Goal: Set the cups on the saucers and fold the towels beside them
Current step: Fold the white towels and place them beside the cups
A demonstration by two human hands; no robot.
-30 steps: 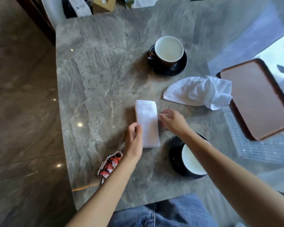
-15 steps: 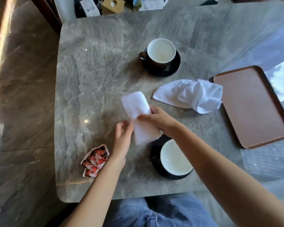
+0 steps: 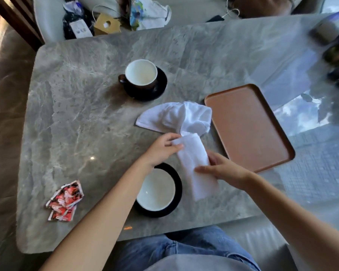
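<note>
Folded towel [image 3: 194, 165] is moving sides: a second ago it was lying flat on the table [image 3: 76, 114] left of the near cup [image 3: 157, 189], now both hands are carrying it across to the cup's right, between the cup and the tray [image 3: 249, 126].

Left hand [image 3: 160, 149] is pinching the towel's far end, thumb under and fingers over. Right hand [image 3: 223, 170] is pinching the middle of the long edge, fingers lying across the top face. Near end of the towel is hanging free past the right hand, close to the saucer [image 3: 177, 184] rim; cannot tell if it is touching the table yet. Motion blur on the cloth, so it is likely still travelling.

What this means, as I'm reading it:
- Fold on this towel is done; it is holding its narrow strip shape in transit.
- This is placement only, picking the spot beside the near cup.
- Both cups are already sitting on saucers: near one as above, far cup [image 3: 141, 74] on far saucer [image 3: 160, 85].
- Second towel [image 3: 176, 117] is still lying bunched and unfolded mid-table, touching the far end of the carried one and just beside the tray. That is the main job left.

Risk: setting down on the bunched towel's edge, or the loose near end flopping open. Red packets [image 3: 65, 200] at near left are not involved.
</note>
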